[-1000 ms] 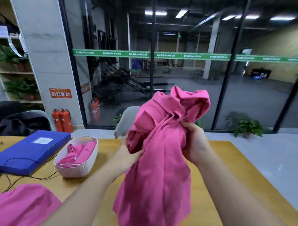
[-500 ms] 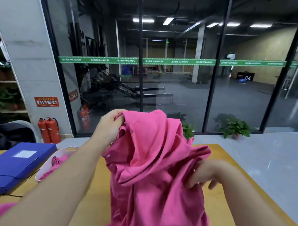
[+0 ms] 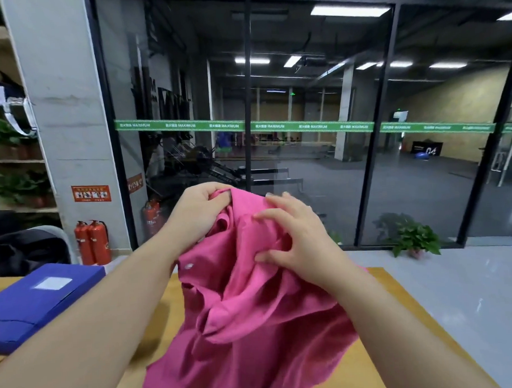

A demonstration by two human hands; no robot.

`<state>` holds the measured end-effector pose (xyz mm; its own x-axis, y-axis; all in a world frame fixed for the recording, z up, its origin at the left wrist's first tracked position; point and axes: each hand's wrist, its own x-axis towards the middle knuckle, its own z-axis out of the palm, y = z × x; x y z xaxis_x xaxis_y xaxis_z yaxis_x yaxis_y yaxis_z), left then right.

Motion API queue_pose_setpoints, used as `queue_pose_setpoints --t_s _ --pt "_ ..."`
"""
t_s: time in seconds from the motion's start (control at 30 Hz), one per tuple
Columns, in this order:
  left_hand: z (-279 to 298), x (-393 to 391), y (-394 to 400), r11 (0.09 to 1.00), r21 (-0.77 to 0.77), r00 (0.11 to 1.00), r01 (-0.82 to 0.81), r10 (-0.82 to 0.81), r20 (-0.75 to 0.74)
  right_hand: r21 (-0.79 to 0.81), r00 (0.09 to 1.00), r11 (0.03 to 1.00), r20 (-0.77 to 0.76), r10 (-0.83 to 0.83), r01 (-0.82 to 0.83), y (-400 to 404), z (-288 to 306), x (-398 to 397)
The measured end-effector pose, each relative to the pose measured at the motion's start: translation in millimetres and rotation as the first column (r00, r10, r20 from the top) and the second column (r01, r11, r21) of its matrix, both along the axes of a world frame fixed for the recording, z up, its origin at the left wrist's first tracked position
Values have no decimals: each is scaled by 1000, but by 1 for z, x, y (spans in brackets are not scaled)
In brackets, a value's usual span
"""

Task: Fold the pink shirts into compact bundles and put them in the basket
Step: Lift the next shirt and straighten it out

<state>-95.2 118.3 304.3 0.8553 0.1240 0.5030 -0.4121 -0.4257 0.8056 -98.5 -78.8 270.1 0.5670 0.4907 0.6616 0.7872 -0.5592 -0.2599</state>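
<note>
Gripping the top edge of the crumpled pink fabric shirt (image 3: 254, 317), the left hand (image 3: 197, 214) curls its fingers round a bunched fold at frame centre. Just right of it, the right hand (image 3: 294, 236) presses spread, bent fingers into the cloth. It hangs over the yellow wooden table (image 3: 401, 319). At the left edge lies a flat blue folder (image 3: 33, 303).

The pink shirt (image 3: 254, 311) hangs crumpled and unfolded above the wooden table (image 3: 401, 319), its top edge bunched (one white button visible), lower fabric draping onto the tabletop.
</note>
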Motion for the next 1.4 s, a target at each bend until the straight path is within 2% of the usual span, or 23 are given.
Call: queue_pose_setpoints --t_s 0.1,0.17,0.23,0.3,0.33,0.4,0.43,0.5,0.57,0.63,0.73,0.83,0.9,0.97,1.03,1.07,1.13,1.3,1.33,1.4 --pt "2 -1 -1 997 -53 998 58 -60 -31 252 997 967 -79 -21 41 5 8 7" --pt "3 -3 2 996 -51 996 74 -76 -49 262 986 963 -168 -19 63 -1 18 9" --pt "5 -4 6 997 -37 996 72 -74 -46 160 945 986 -312 95 -46 -6 27 3" --pt "8 -5 8 998 -19 997 65 -66 -28 -75 922 995 -385 32 -65 -5 28 -4" --pt "9 -6 9 998 -7 998 60 -60 -19 -182 943 982 -333 -23 -40 -3 26 -6" --pt "10 -3 11 999 -2 999 51 -51 -16 -217 978 976 -201 -50 6 -4 23 -6" --pt "10 -2 13 999 -18 998 49 -49 -31 -143 981 989 -187 -52 25 -7 23 -4" --pt "12 -2 19 996 -77 995 34 -41 -93 156 955 983 -293 -52 101 -18 26 1" --pt "12 -4 25 982 -185 984 41 -72 -161 407 927 887 -372 -58 219 -29 32 6" --pt "8 -7 29 946 -312 971 89 -152 -183 473 905 823 -410 -111 315 -35 33 13" --pt "7 -6 28 913 -403 978 71 -143 -151 417 867 838 -482 -125 352 -43 36 14" --pt "15 -5 28 883 -462 988 79 -131 -80 197 780 928 -611 -135 316 -44 34 9" --pt "12 -8 27 922 -367 981 120 -167 -99 111 784 923 -570 -245 369 -42 32 10" --pt "-6 -16 19 960 -171 937 223 -259 -234 213 796 869 -537 -278 447 -39 29 17" --pt "-32 -24 5 935 -14 837 354 -324 -441 380 775 793 -607 -175 476 -36 27 25" --pt "-46 -27 -5 908 15 782 419 -353 -514 448 748 746 -657 -99 493 -33 26 28" --pt "-66 -29 -24 867 30 724 498 -396 -565 529 711 682 -703 17 506 -27 25 31" --pt "-84 -30 -49 840 144 749 523 -372 -549 704 749 586 -621 232 402 -17 37 26" --pt "-88 -30 -52 841 164 755 516 -356 -550 705 765 602 -602 230 375 -17 35 28" --pt "-95 -25 -55 865 255 834 433 -278 -476 668 785 664 -588 194 336 -20 30 32"
